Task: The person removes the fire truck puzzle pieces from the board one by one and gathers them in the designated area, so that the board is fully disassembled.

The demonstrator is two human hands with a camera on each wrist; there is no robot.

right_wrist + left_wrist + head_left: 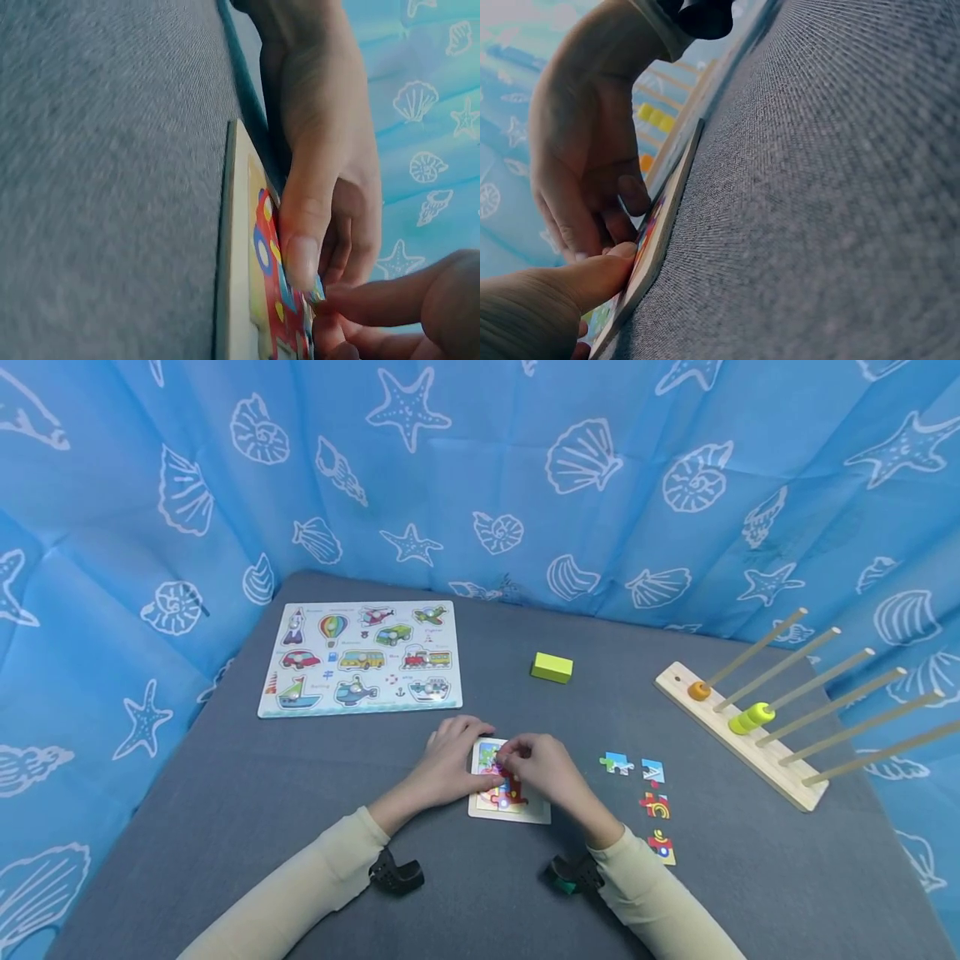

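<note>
A small wooden jigsaw tray (536, 812) with a colourful picture, partly filled with pieces, lies flat on the table. My left hand (452, 766) holds its left side, the thumb (604, 277) lying over the face and the fingers round the far edge. Above the tray, my right hand (546, 770) pinches a small jigsaw piece (319, 289) between thumb and forefinger, close to the left thumb. Fingers hide most of this piece. Right of the tray lie loose jigsaw pieces: a blue-green one (617, 763), a blue one (652, 771), a red one (656, 805) and a red-yellow one (662, 847).
A peg puzzle board (360, 658) with vehicle pictures lies at the back left. A yellow-green block (552, 667) sits behind the hands. At the right stands a wooden peg rack (780, 774) with orange and yellow beads. A blue curtain (480, 468) hangs behind the table.
</note>
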